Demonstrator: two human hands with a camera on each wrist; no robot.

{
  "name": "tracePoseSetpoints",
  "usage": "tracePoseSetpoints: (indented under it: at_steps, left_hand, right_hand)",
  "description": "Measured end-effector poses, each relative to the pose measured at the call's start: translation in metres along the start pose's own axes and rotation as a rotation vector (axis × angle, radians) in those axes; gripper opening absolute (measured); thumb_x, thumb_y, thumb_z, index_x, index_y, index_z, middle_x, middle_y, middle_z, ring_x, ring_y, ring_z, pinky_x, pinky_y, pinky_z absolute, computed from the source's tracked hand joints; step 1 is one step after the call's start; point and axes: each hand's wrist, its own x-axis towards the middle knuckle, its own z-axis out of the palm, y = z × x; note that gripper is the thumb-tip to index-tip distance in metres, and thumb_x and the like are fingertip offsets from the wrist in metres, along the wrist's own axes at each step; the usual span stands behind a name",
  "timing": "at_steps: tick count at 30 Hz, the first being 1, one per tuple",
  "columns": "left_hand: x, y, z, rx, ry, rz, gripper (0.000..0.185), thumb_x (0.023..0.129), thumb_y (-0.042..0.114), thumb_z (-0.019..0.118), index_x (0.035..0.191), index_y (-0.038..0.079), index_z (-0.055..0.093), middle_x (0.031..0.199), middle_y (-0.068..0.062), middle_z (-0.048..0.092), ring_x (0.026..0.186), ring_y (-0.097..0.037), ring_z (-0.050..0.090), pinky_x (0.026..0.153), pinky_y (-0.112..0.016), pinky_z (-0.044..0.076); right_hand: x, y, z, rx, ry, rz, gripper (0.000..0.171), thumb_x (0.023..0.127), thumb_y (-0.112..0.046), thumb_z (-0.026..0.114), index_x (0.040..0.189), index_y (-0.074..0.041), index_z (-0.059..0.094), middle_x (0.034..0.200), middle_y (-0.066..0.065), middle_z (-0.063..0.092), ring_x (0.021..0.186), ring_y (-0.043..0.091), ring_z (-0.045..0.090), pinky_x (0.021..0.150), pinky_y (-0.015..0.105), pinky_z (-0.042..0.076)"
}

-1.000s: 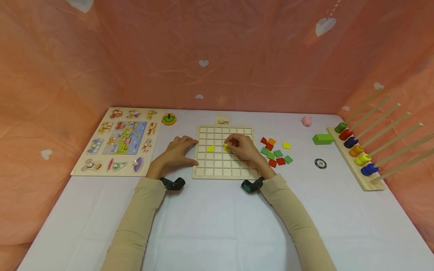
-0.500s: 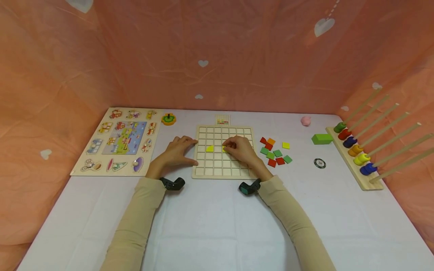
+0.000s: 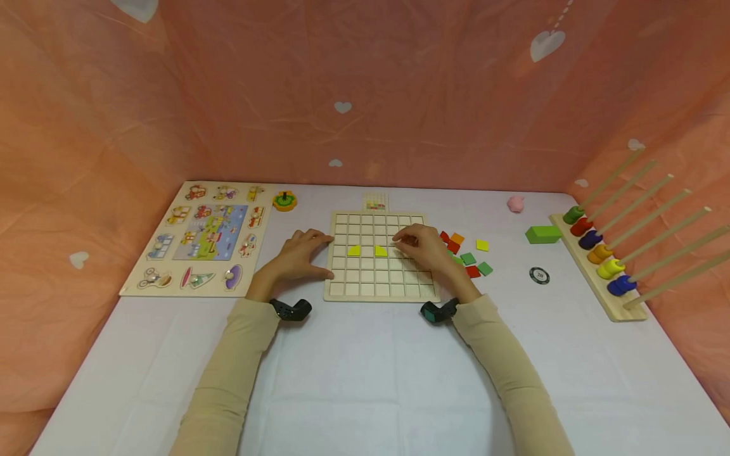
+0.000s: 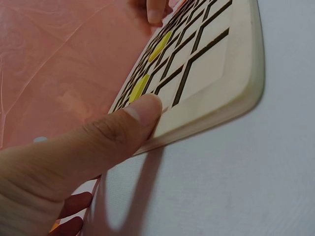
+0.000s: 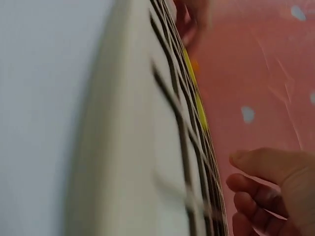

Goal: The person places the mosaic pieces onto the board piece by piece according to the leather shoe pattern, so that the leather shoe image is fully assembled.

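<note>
The wooden grid board [image 3: 378, 256] lies flat on the bench, set midway between its left and right edges and nearer the back edge than the front. It is pale wood, square, with rounded corners and rows of shallow square cells. Two yellow tiles sit in it, side by side in the same row with one empty cell between: the left yellow tile [image 3: 354, 251] and the right yellow tile [image 3: 380, 251], both around the board's middle row, left of centre. In the left wrist view the board's near corner [image 4: 236, 98] looks thick and smooth, and both tiles show as thin yellow slivers seated in their cells.
</note>
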Motion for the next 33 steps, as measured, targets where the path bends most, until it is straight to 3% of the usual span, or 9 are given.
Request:
tracePoseSetpoints:
  at_steps: [7,13,23,33]
  left_hand:
    - [0.001,0.001,0.0,-0.005,-0.008,-0.009,0.083,0.07,0.04,0.079,0.138,0.006,0.044,0.133,-0.014,0.044,0.113,-0.032,0.037,0.094,-0.049,0.029]
    - [0.0,0.0,0.0,0.0,-0.006,-0.005,0.083,0.07,0.041,0.079,0.138,0.006,0.044,0.132,-0.014,0.044,0.114,-0.032,0.036,0.094,-0.049,0.029]
    - [0.001,0.0,0.0,0.004,-0.005,-0.002,0.083,0.07,0.042,0.079,0.137,0.006,0.045,0.132,-0.014,0.044,0.113,-0.032,0.037,0.094,-0.05,0.03]
    - [0.001,-0.001,0.001,0.012,-0.009,-0.002,0.083,0.071,0.043,0.078,0.137,0.006,0.044,0.133,-0.014,0.044,0.114,-0.032,0.036,0.094,-0.05,0.03]
  right_hand:
    - [-0.017,0.03,-0.035,-0.047,0.145,0.053,0.012,0.085,-0.009,0.067,0.092,0.0,0.07,0.087,0.013,0.063,0.073,0.021,0.054,0.065,0.031,0.043]
    - [-0.03,0.052,-0.057,-0.089,0.216,0.173,0.016,0.086,-0.009,0.066,0.097,0.001,0.068,0.089,0.016,0.059,0.079,0.026,0.054,0.067,0.034,0.044]
    - [-0.039,0.074,-0.065,-0.143,0.159,0.266,0.028,0.086,-0.018,0.067,0.107,0.001,0.067,0.09,0.017,0.058,0.081,0.027,0.049,0.071,0.035,0.041]
    - [-0.039,0.075,-0.069,-0.196,0.095,0.22,0.028,0.085,-0.003,0.06,0.112,0.006,0.064,0.106,0.024,0.058,0.091,0.034,0.05,0.082,0.046,0.043]
